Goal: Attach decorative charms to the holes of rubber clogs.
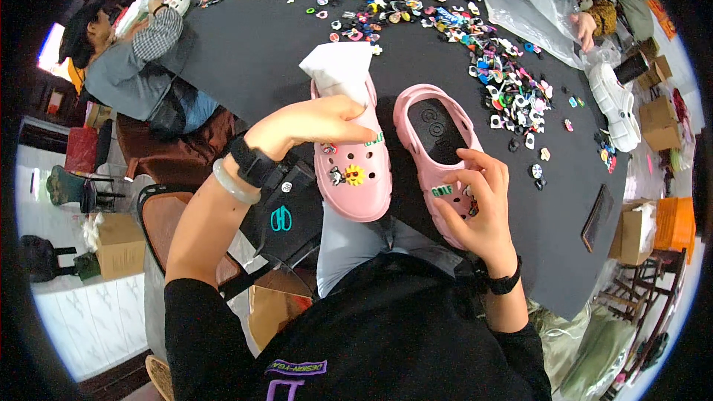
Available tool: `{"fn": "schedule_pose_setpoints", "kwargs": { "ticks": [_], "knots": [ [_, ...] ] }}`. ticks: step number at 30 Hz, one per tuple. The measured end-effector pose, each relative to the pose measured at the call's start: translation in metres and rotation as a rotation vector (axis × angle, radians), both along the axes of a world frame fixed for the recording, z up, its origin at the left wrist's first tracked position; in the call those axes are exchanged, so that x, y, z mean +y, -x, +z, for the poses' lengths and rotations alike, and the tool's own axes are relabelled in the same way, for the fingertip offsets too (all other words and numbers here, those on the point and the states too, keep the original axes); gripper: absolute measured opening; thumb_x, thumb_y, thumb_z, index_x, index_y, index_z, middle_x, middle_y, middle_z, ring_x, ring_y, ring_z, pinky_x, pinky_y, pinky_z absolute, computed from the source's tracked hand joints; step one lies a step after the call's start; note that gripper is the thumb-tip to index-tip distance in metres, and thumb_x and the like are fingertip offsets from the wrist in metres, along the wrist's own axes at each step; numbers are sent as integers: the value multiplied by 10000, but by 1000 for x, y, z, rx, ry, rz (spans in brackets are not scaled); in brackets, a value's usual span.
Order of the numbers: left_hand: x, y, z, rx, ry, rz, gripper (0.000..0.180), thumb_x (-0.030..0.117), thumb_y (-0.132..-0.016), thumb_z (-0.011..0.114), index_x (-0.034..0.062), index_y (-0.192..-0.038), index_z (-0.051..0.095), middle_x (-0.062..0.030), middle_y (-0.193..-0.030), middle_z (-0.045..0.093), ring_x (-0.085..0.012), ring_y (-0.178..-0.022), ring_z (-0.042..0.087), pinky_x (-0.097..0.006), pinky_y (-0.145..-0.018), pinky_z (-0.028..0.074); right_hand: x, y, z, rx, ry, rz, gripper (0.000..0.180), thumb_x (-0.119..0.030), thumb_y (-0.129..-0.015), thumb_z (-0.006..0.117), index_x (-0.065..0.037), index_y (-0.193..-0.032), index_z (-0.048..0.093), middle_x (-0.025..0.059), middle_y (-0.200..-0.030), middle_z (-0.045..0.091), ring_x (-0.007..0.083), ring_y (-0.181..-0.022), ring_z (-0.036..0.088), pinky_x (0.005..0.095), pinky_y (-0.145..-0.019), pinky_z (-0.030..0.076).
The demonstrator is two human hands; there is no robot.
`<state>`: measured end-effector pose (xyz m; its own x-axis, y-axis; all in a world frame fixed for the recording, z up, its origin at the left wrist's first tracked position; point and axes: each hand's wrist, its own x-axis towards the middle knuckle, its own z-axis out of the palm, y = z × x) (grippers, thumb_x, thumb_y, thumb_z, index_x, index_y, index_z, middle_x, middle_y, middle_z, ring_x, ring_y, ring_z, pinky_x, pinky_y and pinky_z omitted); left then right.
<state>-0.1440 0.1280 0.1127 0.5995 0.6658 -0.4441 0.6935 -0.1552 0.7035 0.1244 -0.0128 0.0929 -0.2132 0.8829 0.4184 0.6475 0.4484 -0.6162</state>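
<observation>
My left hand (319, 125) is closed round the instep of a pink foam clog (359, 200). White paper stuffing (338, 67) sticks up from that clog's heel opening. On its toe are a yellow sun charm (354, 174) in sunglasses, a small grey charm beside it and a green lettered charm near my fingertips. To the right lies a second pink clog (416, 115), with its dark insole showing. Over its toe my right hand (479, 212) curls, fingers and thumb bent against the upper on both sides of a green lettered charm (443, 191). My right palm partly hides other charms there.
Loose colourful shoe charms (512, 89) lie heaped on the dark table (260, 37). White clogs (615, 108) and clear plastic bags (531, 7) are at the right, near another person's hand (586, 30). Someone else sits at the left edge. A dark flat rectangular object (596, 217) lies near the right edge.
</observation>
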Motion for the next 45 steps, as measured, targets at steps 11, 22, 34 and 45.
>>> {"fn": "schedule_pose_setpoints", "kwargs": {
  "ticks": [11, 22, 34, 45],
  "knots": [
    [1, 0, 6, 18, -4, -61, 365, 335, -848, 681, 17, -711, 564, 51, -661, 453, -53, -630, 423, -276, -530, 365, -3, -18, -17, 699, 126, 26, 250, -232, -921, 546, -25, -1062, 552, 125, -1199, 518, 180, -934, 493, 317, -821, 409],
    [-3, 9, 0, -32, -85, -37, 236, 233, -860, 692, 6, -858, 627, 39, -728, 543, -31, -687, 480, -240, -564, 403, -23, -82, -23, 828, 323, -187, 153, -89, -935, 560, -62, -1085, 576, 20, -1017, 578, 91, -874, 505, 244, -802, 407],
    [2, 44, 15, -189, -205, -162, 229, 199, -858, 690, -11, -934, 638, -59, -873, 658, -125, -836, 583, -301, -795, 472, -40, -43, -6, -3, 68, -151, 312, -102, -690, 763, -51, -971, 636, 109, -1036, 588, 284, -996, 540, 380, -869, 429],
    [3, 40, -8, -167, -257, -203, 354, 277, -940, 576, -6, -727, 559, -85, -657, 564, -156, -652, 520, -325, -629, 412, -41, -36, -8, -18, 82, -193, 339, -121, -692, 786, -59, -974, 609, 112, -1036, 573, 288, -971, 521, 374, -846, 429]
  ]
}}
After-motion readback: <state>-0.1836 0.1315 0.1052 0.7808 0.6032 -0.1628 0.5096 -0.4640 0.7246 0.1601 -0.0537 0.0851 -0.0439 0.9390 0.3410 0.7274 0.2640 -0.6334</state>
